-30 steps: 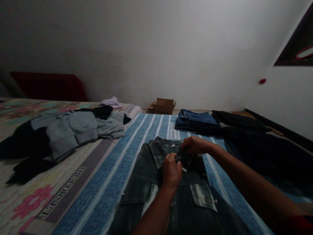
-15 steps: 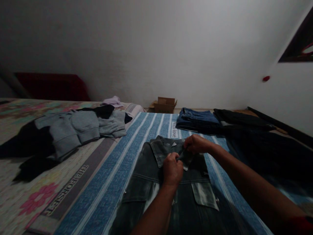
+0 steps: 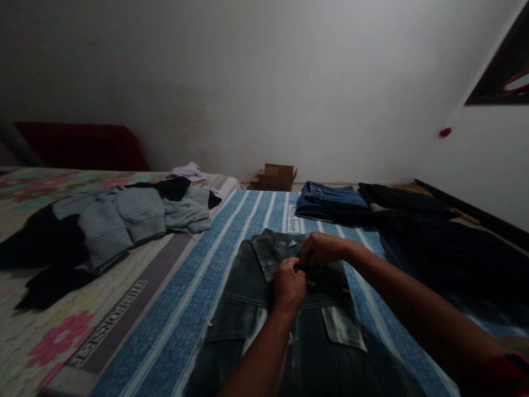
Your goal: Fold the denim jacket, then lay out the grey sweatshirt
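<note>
A dark grey-green denim jacket [image 3: 306, 331] lies front up in front of me, its collar pointing away and pale flap pockets on the chest. My left hand [image 3: 289, 284] is closed on the front edge of the jacket just below the collar. Right beside it, my right hand [image 3: 320, 251] pinches the collar's right side, fingers bent down and partly hidden. The two hands touch or nearly touch. Whatever small part lies between the fingertips is hidden from view.
Beneath the jacket is a blue striped bed sheet [image 3: 165, 325]. Folded jeans [image 3: 330, 201] and dark folded clothes [image 3: 407, 201] lie at the right. Grey and black clothes [image 3: 140, 215] lie on a flowered sheet at the left. A cardboard box [image 3: 276, 177] stands by the wall.
My right hand has moved left and slightly down along the collar, closing in on my left hand. The left hand keeps its grip on the jacket front. The view has shifted slightly.
</note>
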### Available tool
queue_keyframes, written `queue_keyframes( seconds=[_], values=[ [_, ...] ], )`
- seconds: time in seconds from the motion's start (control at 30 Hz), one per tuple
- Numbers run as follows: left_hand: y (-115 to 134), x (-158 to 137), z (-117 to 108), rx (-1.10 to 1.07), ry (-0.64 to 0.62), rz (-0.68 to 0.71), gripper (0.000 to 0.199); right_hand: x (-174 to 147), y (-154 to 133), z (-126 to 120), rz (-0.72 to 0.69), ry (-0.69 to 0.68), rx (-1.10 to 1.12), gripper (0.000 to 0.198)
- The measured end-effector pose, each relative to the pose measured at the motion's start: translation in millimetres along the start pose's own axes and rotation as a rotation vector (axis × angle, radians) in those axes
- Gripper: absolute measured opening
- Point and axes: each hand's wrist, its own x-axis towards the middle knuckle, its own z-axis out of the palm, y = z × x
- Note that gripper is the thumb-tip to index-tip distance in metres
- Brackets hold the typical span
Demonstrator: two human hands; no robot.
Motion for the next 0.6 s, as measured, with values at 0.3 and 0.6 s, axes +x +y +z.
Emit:
queue_keyframes(
  seconds=[0.3,0.6],
  values=[
    [-0.3,0.7,0.6,-0.212,-0.013,0.03,0.045,4.1,-9.9,-3.3,0.078,0.012,-0.034,0.02],
    [-4.6,3.3,3.8,-0.252,-0.018,-0.056,0.047,-3.5,-9.5,2.2,0.09,0.185,0.075,0.015]
  ],
)
